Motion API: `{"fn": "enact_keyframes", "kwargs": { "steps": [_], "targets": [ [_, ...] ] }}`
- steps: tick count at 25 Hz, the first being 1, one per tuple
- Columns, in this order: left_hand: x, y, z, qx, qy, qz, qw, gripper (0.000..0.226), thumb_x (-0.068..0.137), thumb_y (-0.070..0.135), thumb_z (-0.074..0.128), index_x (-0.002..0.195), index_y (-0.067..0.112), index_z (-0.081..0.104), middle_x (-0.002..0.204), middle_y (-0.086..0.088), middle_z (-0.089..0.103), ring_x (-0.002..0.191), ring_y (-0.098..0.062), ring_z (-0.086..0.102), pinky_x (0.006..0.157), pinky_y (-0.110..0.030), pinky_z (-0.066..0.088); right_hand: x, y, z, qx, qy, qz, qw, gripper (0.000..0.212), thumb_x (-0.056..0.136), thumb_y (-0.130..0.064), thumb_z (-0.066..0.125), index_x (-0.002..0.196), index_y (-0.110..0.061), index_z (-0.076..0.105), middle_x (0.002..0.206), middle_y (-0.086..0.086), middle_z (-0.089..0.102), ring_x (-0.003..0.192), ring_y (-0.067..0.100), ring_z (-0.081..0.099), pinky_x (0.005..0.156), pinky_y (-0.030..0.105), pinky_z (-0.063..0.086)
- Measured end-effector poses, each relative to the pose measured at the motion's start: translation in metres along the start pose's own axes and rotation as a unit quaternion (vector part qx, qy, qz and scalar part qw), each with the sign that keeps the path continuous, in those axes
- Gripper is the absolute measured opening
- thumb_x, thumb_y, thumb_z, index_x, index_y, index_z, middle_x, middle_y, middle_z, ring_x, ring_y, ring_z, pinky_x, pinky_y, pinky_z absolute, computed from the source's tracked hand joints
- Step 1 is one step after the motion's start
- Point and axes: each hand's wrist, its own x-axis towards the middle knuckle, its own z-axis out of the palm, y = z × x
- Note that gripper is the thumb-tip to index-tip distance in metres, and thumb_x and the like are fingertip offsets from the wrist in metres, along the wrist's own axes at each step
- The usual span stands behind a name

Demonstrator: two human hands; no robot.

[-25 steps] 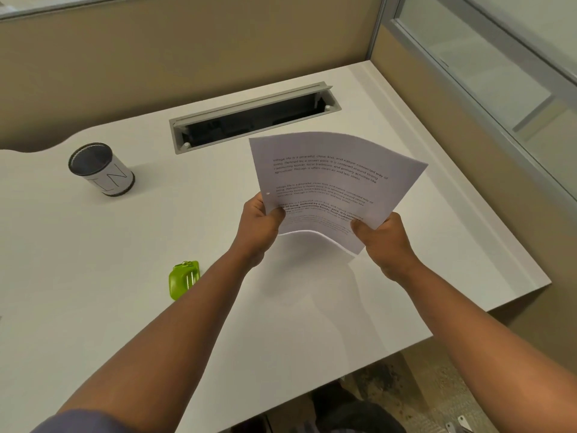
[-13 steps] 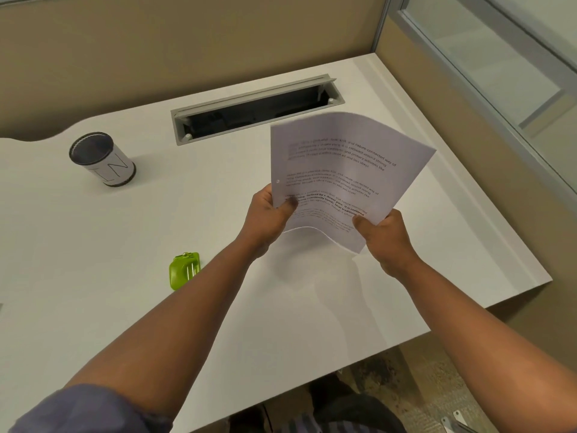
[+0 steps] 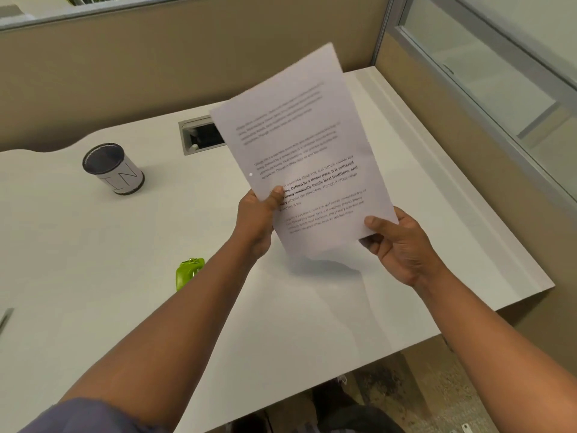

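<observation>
bare desk (image 3: 93, 260) between cup (image 3: 113, 169) and stapler (image 3: 189, 273), partition (image 3: 156, 73) behind

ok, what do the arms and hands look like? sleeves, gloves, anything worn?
Left hand and right hand are bare: no gloves, no watch at either wrist. Forearms bare too. A blue-grey sleeve shows on the left arm at the bottom edge; none in view on the right.

The paper (image 3: 299, 145) hides most of the cable slot (image 3: 199, 137).

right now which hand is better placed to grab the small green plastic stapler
Left hand, probably: the small green plastic stapler lies by its forearm; the right hand is farther off.
</observation>
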Motion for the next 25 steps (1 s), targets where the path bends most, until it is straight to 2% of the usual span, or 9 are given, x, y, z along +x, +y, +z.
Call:
{"fn": "enact_keyframes", "kwargs": {
  "steps": [3, 6, 10, 13, 16, 19, 21, 23, 25],
  "targets": [
    [0.0, 0.0, 0.004, -0.082, 0.0, -0.022, 0.996, 0.035, 0.099, 0.01, 0.06, 0.134, 0.015, 0.059, 0.125, -0.005, 0.073, 0.114, -0.023, 0.07, 0.088, -0.04, 0.06, -0.003, 0.008, 0.014, 0.065, -0.021, -0.005, 0.998, 0.036, 0.087, 0.001, 0.062, 0.117, -0.018, 0.066, 0.116, 0.005, 0.072, 0.102, 0.024, 0.069, 0.086, 0.032, 0.057],
    [-0.007, -0.003, 0.014, -0.116, 0.005, -0.042, 0.992, 0.035, 0.099, 0.008, 0.061, 0.133, 0.016, 0.06, 0.122, -0.005, 0.074, 0.113, -0.023, 0.071, 0.085, -0.04, 0.06, -0.006, 0.02, 0.038, 0.06, -0.03, -0.022, 0.998, 0.041, 0.092, 0.005, 0.059, 0.121, -0.024, 0.065, 0.122, 0.001, 0.073, 0.112, 0.019, 0.069, 0.087, 0.033, 0.059],
    [-0.013, -0.01, 0.02, -0.142, 0.001, -0.054, 0.988, 0.029, 0.099, 0.008, 0.061, 0.125, 0.019, 0.063, 0.12, -0.004, 0.075, 0.109, -0.021, 0.072, 0.086, -0.04, 0.06, -0.004, 0.026, 0.057, 0.071, 0.036, -0.061, 0.995, 0.041, 0.094, 0.007, 0.059, 0.118, -0.025, 0.065, 0.122, 0.0, 0.073, 0.115, 0.02, 0.069, 0.094, 0.042, 0.057],
    [-0.013, -0.013, 0.018, -0.126, 0.006, -0.056, 0.99, 0.033, 0.096, 0.007, 0.064, 0.128, 0.017, 0.062, 0.121, -0.004, 0.075, 0.108, -0.022, 0.072, 0.086, -0.039, 0.059, 0.0, 0.022, 0.055, 0.022, 0.063, -0.08, 0.995, 0.036, 0.094, 0.007, 0.06, 0.113, -0.023, 0.066, 0.118, 0.001, 0.074, 0.11, 0.02, 0.071, 0.095, 0.046, 0.056],
    [-0.004, -0.007, 0.002, -0.066, 0.073, -0.027, 0.995, 0.065, 0.088, 0.01, 0.075, 0.144, 0.017, 0.043, 0.131, -0.008, 0.068, 0.113, -0.025, 0.066, 0.09, -0.039, 0.056, 0.002, 0.01, 0.04, -0.069, 0.055, -0.097, 0.991, 0.033, 0.095, 0.005, 0.061, 0.113, -0.022, 0.067, 0.115, 0.0, 0.075, 0.108, 0.021, 0.072, 0.095, 0.049, 0.057],
    [0.001, 0.021, -0.028, 0.103, 0.172, 0.032, 0.979, 0.113, 0.077, 0.028, 0.087, 0.158, 0.031, 0.007, 0.161, -0.01, 0.033, 0.139, -0.026, 0.044, 0.113, -0.047, 0.038, 0.003, -0.005, 0.015, -0.16, 0.025, -0.084, 0.983, 0.033, 0.095, 0.003, 0.062, 0.112, -0.024, 0.067, 0.115, -0.002, 0.076, 0.109, 0.021, 0.072, 0.095, 0.049, 0.057],
    [0.004, 0.041, -0.045, 0.221, 0.132, 0.073, 0.963, 0.112, 0.078, 0.029, 0.086, 0.159, 0.033, 0.008, 0.166, -0.006, 0.025, 0.148, -0.029, 0.032, 0.115, -0.055, 0.035, 0.003, -0.011, 0.002, -0.226, 0.012, -0.088, 0.97, 0.032, 0.095, 0.0, 0.064, 0.112, -0.027, 0.068, 0.113, -0.003, 0.076, 0.108, 0.019, 0.072, 0.096, 0.047, 0.056],
    [0.01, 0.053, -0.057, 0.264, 0.021, 0.082, 0.961, 0.098, 0.078, 0.025, 0.086, 0.154, 0.032, 0.024, 0.155, -0.005, 0.046, 0.142, -0.029, 0.045, 0.11, -0.06, 0.041, 0.003, -0.014, -0.004, -0.268, 0.001, -0.097, 0.958, 0.032, 0.095, -0.001, 0.065, 0.111, -0.029, 0.067, 0.111, -0.006, 0.075, 0.107, 0.014, 0.071, 0.096, 0.042, 0.056],
    [0.016, 0.052, -0.066, 0.261, -0.053, 0.074, 0.961, 0.068, 0.081, 0.012, 0.082, 0.14, 0.02, 0.048, 0.13, -0.005, 0.067, 0.123, -0.027, 0.063, 0.104, -0.061, 0.048, 0.003, -0.014, -0.005, -0.292, -0.002, -0.106, 0.95, 0.032, 0.095, -0.003, 0.065, 0.109, -0.031, 0.067, 0.108, -0.01, 0.075, 0.103, 0.009, 0.071, 0.095, 0.037, 0.056]
  ]
}}
